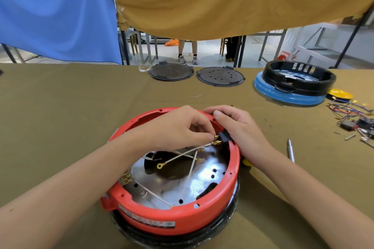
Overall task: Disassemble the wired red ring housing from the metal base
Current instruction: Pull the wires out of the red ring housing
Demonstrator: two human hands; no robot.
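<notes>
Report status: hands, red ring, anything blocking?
Left hand pinching brass terminals at black connector. Right hand gripping red ring housing rim. Housing on base; white wires attached.

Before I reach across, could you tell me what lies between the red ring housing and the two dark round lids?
Head view: only bare olive cloth between red ring housing and dark lids.

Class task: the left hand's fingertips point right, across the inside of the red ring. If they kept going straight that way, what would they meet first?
Most likely the brass terminals the left hand already pinches, then the black connector block on the red ring; depth is uncertain.
</notes>
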